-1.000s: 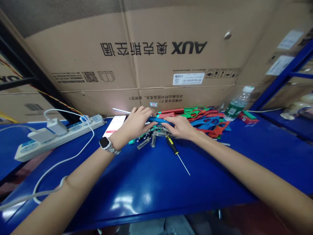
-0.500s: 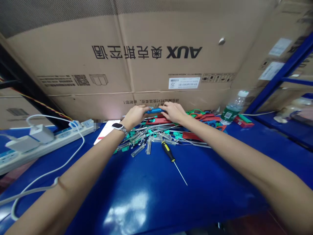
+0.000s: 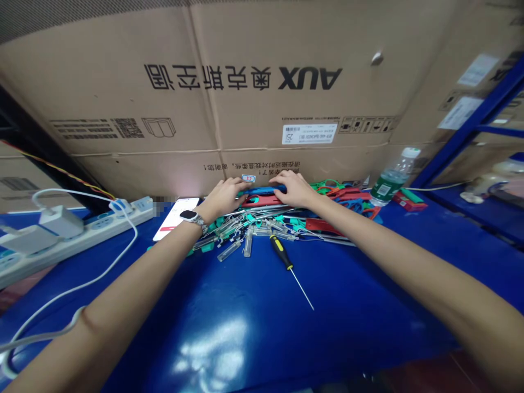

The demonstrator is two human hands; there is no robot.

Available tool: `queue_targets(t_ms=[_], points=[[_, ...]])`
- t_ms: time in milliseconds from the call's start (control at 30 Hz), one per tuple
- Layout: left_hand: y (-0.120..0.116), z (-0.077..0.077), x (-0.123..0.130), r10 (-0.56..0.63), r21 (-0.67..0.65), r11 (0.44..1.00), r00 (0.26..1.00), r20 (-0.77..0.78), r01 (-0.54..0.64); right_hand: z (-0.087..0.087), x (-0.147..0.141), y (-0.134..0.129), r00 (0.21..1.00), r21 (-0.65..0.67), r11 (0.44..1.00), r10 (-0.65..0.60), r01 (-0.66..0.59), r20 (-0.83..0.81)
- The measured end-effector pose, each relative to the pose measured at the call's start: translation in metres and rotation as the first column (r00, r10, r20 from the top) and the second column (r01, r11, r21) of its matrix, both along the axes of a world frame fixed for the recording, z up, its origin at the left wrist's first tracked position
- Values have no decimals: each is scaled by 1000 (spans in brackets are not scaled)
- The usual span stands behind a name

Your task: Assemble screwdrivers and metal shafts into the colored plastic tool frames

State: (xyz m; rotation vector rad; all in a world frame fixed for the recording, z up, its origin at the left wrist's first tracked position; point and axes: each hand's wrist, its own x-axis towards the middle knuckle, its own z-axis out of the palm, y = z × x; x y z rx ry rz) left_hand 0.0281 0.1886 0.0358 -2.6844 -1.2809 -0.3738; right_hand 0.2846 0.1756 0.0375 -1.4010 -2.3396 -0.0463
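A long blue plastic piece point(image 3: 262, 191) lies at the back of a heap, just above a red plastic piece point(image 3: 264, 201). Beside its left end is my left hand point(image 3: 225, 197), fingers stretched forward and a watch on the wrist. My right hand point(image 3: 295, 189) reaches over the right end, its thumb apart from the fingers. Neither hand is visibly gripping the blue piece. In front of them lie several clear plastic tubes point(image 3: 248, 243) mixed with green clips and metal rods. A black-and-yellow screwdriver point(image 3: 280, 251) rests nearer me, its tip pointing towards me.
A large cardboard box point(image 3: 245, 43) walls off the back of the blue table point(image 3: 262, 327). To the left lie a phone point(image 3: 170, 221) and a white power strip point(image 3: 98, 232) with cables. A water bottle point(image 3: 391, 180) and a small red box point(image 3: 409, 202) stand right, near a blue frame.
The blue piece, held between both hands before, now lies on the heap. My fingers have loosened and the hands have moved slightly apart. A small label stands out behind the left fingers.
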Motion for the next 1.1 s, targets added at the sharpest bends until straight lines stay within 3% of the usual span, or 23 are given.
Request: queue_targets(t_ms=[167, 300, 433, 633, 733, 867, 1000, 1100], points=[[-16, 2, -1, -33, 38, 999, 993, 117, 29, -2, 18, -22, 994, 48, 998, -31, 36, -107], [-42, 7, 13, -165, 80, 985, 970, 176, 153, -11, 39, -56, 982, 74, 997, -18, 32, -185], [-65, 6, 43, -299, 86, 953, 942, 154, 289, -22, 63, -95, 977, 64, 996, -54, 69, -207], [-78, 0, 100, -365, 27, 931, 922, 128, 364, -32, 98, -134, 944, 28, 966, -247, 259, -217], [-79, -1, 128, -341, 15, 940, 933, 113, 342, -33, 113, -140, 908, 4, 925, -373, 381, -191], [-76, 4, 167, -220, -2, 975, 975, 38, 220, -32, 121, -135, 859, -16, 877, -473, 480, -195], [-69, 7, 195, -168, 5, 986, 986, 15, 168, -36, 118, -124, 820, -30, 862, -492, 506, -291], [-59, 6, 195, -113, 66, 992, 993, 43, 110, -42, 117, -118, 819, -6, 874, -457, 485, -348]])
